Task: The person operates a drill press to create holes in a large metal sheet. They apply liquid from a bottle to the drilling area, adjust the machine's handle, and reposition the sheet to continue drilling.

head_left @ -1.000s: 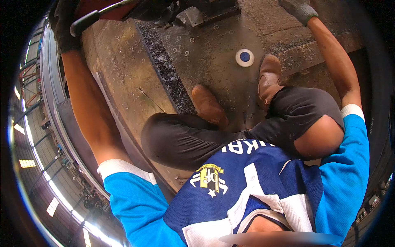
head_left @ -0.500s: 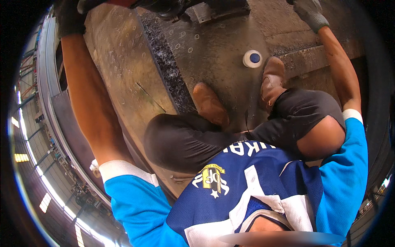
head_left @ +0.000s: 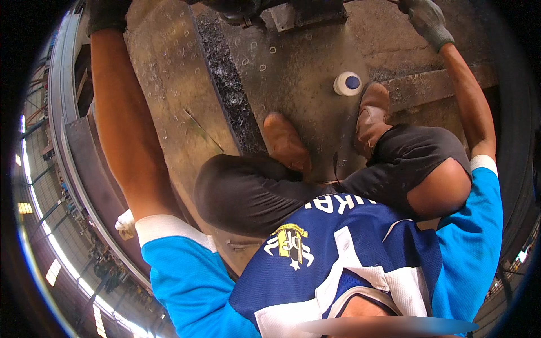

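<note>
My left hand (head_left: pixel 108 13), in a dark glove, reaches to the top left edge, where its fingers are cut off from view. At the upper right is my right hand (head_left: pixel 424 21) in a grey knit glove. Its fingers curl at the top edge, close to a thin bar that is mostly out of frame. Between the hands, a dark machine (head_left: pixel 307 16) with a block-like base stands on the metal plate (head_left: pixel 304 73). The upper part of this machine is out of view.
A white round container with a blue top (head_left: pixel 346 84) stands beside my right boot (head_left: pixel 372 107). A rough dark strip (head_left: pixel 228 84) runs between plate surfaces marked with small chalk rings. A thin rod (head_left: pixel 203 130) lies left of my knee. Metal rails (head_left: pixel 69 107) curve along the left.
The view has shifted slightly. My left hand sits a little further right and higher at the top edge. My right hand stays near the same place at the upper right.
</note>
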`<state>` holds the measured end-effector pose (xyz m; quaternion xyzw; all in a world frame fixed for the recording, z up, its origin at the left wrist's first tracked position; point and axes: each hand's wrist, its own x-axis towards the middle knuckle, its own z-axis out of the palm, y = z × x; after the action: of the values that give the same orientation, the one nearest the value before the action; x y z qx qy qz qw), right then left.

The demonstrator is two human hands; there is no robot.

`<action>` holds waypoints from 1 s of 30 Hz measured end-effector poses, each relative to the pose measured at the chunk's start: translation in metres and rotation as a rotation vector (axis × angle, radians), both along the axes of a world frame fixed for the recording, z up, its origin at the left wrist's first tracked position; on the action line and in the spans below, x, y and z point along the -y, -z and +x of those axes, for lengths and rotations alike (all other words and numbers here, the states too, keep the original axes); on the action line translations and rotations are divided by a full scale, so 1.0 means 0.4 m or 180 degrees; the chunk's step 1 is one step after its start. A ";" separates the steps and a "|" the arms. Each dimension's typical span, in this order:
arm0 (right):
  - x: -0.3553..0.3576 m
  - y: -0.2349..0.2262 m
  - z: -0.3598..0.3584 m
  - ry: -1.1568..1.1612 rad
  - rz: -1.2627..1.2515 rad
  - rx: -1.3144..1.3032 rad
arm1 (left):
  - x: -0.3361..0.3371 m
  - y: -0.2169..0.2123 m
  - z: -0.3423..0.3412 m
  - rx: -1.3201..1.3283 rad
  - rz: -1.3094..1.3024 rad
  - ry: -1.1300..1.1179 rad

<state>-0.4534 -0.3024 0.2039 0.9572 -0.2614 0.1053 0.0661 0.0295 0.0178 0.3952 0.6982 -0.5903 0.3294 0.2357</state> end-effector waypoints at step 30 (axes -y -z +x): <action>0.295 0.017 0.439 -0.0405 0.1570 -0.0866 | -0.049 -0.019 -0.585 -0.1531 -0.1409 0.0395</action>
<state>-0.2777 -0.4203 0.1969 0.9642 -0.2072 -0.0870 -0.1410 -0.2044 0.0375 0.4026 0.6505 -0.4733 0.2605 0.5338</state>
